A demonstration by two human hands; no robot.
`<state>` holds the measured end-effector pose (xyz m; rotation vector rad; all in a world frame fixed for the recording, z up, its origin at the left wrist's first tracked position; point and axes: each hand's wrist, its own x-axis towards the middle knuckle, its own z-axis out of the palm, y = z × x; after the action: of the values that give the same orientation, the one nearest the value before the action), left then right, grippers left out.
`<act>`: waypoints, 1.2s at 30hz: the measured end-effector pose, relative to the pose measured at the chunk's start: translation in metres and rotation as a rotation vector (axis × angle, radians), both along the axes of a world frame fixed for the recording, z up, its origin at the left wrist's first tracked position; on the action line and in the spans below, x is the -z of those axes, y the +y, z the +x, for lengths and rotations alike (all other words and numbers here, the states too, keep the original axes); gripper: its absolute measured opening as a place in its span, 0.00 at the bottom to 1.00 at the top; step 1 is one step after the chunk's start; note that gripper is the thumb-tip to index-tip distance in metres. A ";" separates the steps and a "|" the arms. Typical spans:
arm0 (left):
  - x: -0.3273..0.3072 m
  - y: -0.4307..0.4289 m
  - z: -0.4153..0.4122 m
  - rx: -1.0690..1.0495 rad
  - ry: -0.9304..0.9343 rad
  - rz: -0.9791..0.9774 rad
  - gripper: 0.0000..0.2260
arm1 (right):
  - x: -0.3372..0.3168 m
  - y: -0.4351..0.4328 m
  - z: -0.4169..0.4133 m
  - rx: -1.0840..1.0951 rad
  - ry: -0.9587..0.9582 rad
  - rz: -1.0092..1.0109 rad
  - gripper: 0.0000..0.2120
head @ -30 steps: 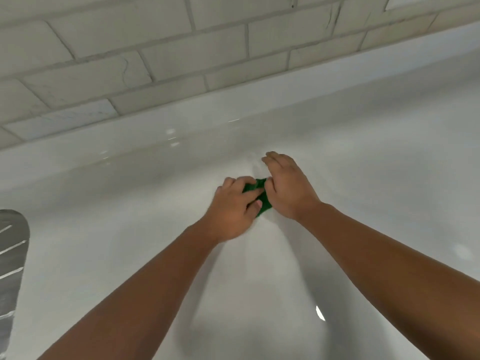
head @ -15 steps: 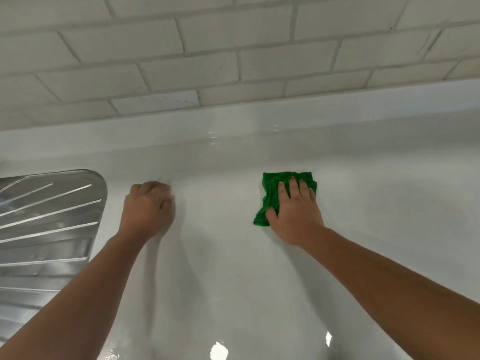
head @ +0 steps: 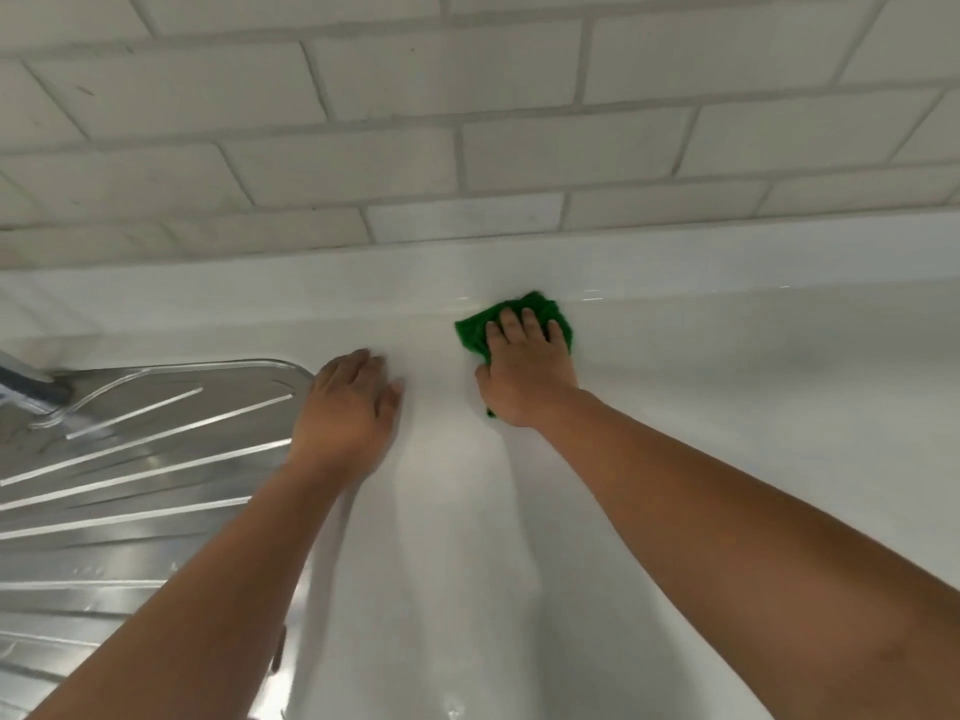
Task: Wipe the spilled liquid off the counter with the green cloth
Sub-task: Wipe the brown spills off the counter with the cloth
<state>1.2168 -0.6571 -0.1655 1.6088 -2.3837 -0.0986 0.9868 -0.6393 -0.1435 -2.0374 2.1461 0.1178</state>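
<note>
**Wiping in hand at the back edge**

The right grip (head: 527, 371) is spread, fingers straight, pressing the cloth (head: 470, 332) flat on the desk (head: 727, 433) at 12 o'clock, close against the rear upstand. The left grip (head: 348, 407), at 8 o'clock of the cloth, rests loosely flat on the desk beside the drainer (head: 156, 459) and holds nothing. No puddle shows on the glossy white; glints near 6 o'clock may be drops. I judge the wipe mid-course, with the near desk likely left to do.

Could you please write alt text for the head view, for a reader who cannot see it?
A person's right hand presses a green cloth on a white counter near the tiled wall; the left hand rests beside a steel drainboard.
</note>
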 end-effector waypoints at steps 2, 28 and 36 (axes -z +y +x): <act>-0.002 -0.006 0.012 -0.006 0.035 0.010 0.25 | -0.001 -0.015 0.029 -0.069 -0.060 -0.019 0.30; -0.011 -0.030 0.022 -0.040 0.122 0.126 0.16 | -0.004 -0.053 0.084 -0.211 -0.304 -0.099 0.28; -0.017 -0.027 0.025 -0.119 0.118 0.153 0.17 | 0.002 0.004 0.019 -0.277 -0.459 -0.103 0.24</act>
<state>1.2422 -0.6838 -0.1490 1.7562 -2.2333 -0.3500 1.0060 -0.6349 -0.1451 -2.1466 1.6209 -0.3941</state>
